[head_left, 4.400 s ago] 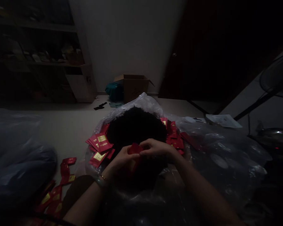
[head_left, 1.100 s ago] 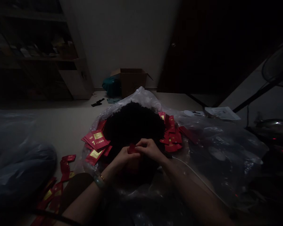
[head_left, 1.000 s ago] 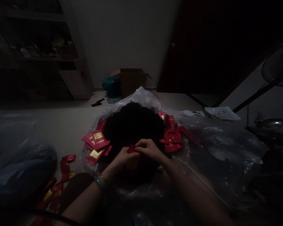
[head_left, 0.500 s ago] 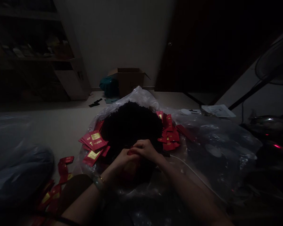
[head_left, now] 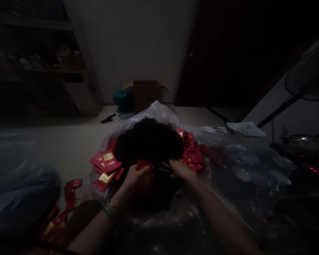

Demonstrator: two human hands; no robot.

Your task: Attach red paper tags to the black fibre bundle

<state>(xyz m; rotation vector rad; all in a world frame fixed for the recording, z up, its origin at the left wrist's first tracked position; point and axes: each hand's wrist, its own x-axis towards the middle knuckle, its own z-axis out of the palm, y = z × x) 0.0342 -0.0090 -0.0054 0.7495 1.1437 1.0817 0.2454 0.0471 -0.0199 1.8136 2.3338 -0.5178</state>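
My left hand is closed on a red packet with a gold patch, held upright over the front of a dark heap. In my right hand is a slim two-jawed metal clamp, its jaws apart and pointing left toward the packet. Black, shredded-looking loose material forms the heap, piled on a clear plastic sheet. Red packets with gold patches lie left of the heap, and more red packets lie to its right. The low light hides the packet's lower part.
A white cable runs beneath my right forearm. Several packets have dropped to the floor at left. An open cardboard box and a teal bag stand by the wall. More clear plastic spreads right, near a fan.
My hands were together over the red packet; now they are apart. My right hand has moved right and taken hold of the metal clamp. My left hand still has the packet.
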